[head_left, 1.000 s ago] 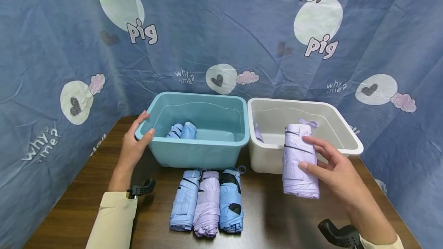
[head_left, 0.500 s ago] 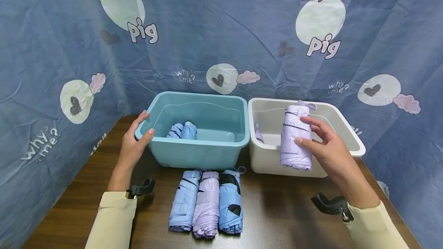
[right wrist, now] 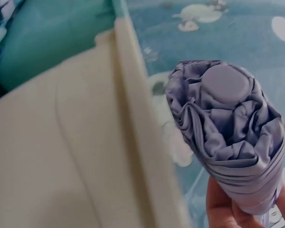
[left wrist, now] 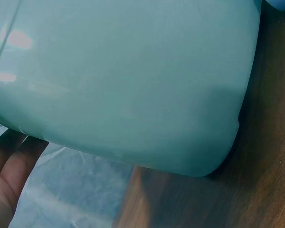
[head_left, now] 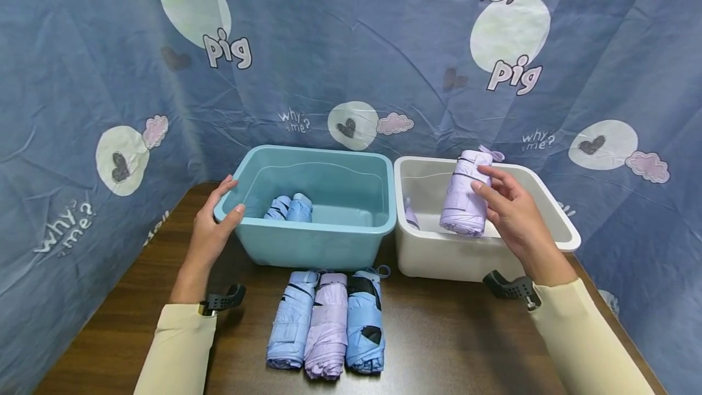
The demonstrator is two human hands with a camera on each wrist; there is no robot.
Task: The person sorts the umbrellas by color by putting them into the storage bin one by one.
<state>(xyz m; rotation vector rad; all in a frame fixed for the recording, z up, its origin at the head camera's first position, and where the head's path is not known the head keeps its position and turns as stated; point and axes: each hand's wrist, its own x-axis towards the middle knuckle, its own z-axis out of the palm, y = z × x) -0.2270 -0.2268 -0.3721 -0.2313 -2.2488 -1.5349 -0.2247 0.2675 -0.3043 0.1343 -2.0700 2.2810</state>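
My right hand (head_left: 514,215) grips a folded lilac umbrella (head_left: 463,197) above the front rim of the white bin (head_left: 439,261), its strap loop upward. The right wrist view shows the bunched end of this lilac umbrella (right wrist: 228,123), with fingertips beneath it. My left hand (head_left: 214,218) holds the left rim of the teal bin (head_left: 312,245), thumb inside the rim. In the left wrist view, fingers (left wrist: 21,164) lie along the bin's outer wall. Two blue umbrellas (head_left: 299,208) lie inside the teal bin. Part of a lilac umbrella (head_left: 411,214) shows inside the white bin.
On the brown table (head_left: 439,334), before the bins, lie a light blue umbrella (head_left: 290,322), a lilac umbrella (head_left: 327,328) and a blue umbrella (head_left: 365,325) side by side. A blue patterned cloth (head_left: 351,47) hangs behind the bins.
My right hand has carried the lilac umbrella up and forward, from in front of the white bin to above its opening. My left hand has stayed on the teal rim.
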